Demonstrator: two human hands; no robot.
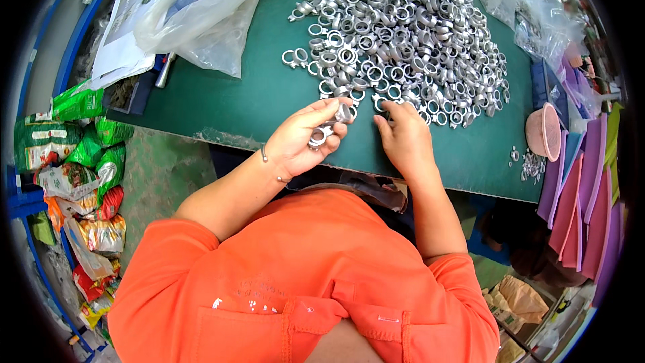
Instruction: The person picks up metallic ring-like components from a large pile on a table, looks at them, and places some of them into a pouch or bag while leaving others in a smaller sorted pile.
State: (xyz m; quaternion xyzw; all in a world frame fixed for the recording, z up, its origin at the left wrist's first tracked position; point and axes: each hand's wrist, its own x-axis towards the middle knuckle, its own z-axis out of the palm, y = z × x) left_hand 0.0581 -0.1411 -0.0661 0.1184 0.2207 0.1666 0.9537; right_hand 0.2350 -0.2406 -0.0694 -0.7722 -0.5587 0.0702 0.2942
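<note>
**Sorting silver ring fittings at a green table**

A green table (pixel 248 97) fills the upper middle of the view, its near edge worn and chipped. A broad heap of silver ring fittings (pixel 403 27) covers the far right half and thins out toward the near edge. A clear plastic bag (pixel 208 10) lies over papers at the far left corner, and more clear bags (pixel 544 23) crowd the far right corner. Purple and pink foam sheets (pixel 584 188) stand stacked off the right edge, with a pink bowl (pixel 543 131) beside them and a few loose fittings (pixel 531 165) near it. The left hand (pixel 302 138) hovers at the near edge, fingers curled closed around several ring fittings (pixel 321 136). The right hand (pixel 403 131) rests palm down, fingertips touching fittings at the heap's near rim; whether it grips any I cannot tell.
</note>
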